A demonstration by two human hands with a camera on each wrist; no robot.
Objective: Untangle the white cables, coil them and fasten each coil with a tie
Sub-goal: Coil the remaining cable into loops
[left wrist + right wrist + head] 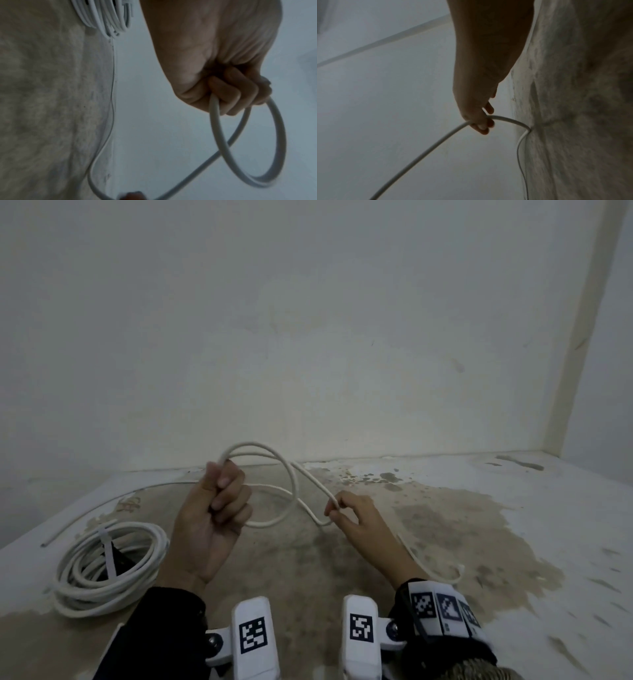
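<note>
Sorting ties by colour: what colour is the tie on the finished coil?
White, like the coil it wraps; the tie shows best in the head view.

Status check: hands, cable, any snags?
Left hand grips loops of cable. Right hand pinches its run. Tied coil lies left. No snags seen.

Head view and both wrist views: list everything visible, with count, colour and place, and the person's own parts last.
Loose white cable: one, white, held up in loops between both hands, its ends trailing on the floor to the left and right.
Finished white cable coil: one, white, on the floor at left.
White strap tie: one, white, wrapped across that coil.
Stained concrete floor: one, grey-brown patches, underneath.
Pale wall: one, off-white, behind.
Left hand: one, grips the cable's loops.
Right hand: one, pinches the cable.
Wrist cameras with black-and-white markers: two, white, bottom centre.
</note>
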